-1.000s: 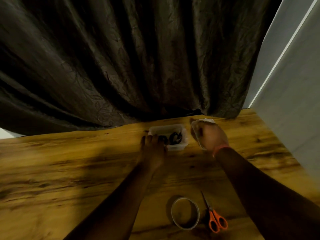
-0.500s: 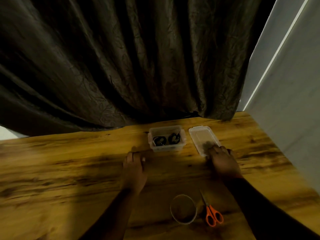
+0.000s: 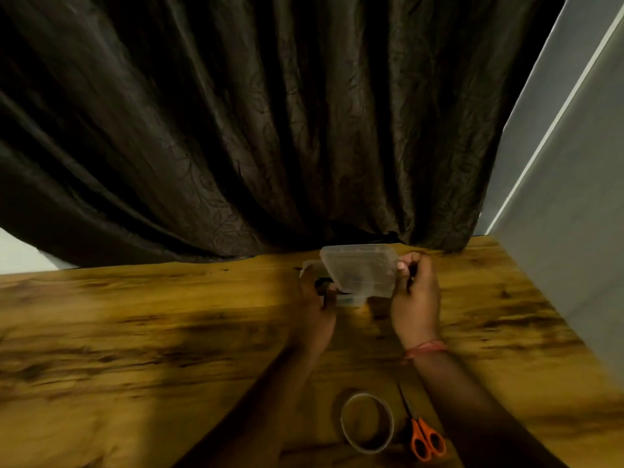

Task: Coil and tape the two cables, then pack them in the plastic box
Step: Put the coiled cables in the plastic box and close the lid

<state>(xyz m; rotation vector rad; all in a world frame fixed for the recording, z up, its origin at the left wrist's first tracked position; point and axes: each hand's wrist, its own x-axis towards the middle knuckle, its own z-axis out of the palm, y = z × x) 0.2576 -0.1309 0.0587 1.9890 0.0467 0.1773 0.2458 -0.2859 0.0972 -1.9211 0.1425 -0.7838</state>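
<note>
The right hand (image 3: 417, 298) is raised near the table's far edge, back toward the camera, thumb and fingers curled onto the right edge of the clear lid (image 3: 359, 270), which it holds tilted above the plastic box (image 3: 312, 266). A red thread circles its wrist. The left hand (image 3: 315, 310) reaches in from lower left, its fingers bent at the box's near left side (whether they actually grip it is lost in shadow and blur). The box sits on the wooden table (image 3: 135, 332) by the dark curtain (image 3: 270, 130), something dark inside, presumably the cables. Nearer the person lie a tape roll (image 3: 367, 422) and, just beside it, orange-handled scissors (image 3: 423, 434).
</note>
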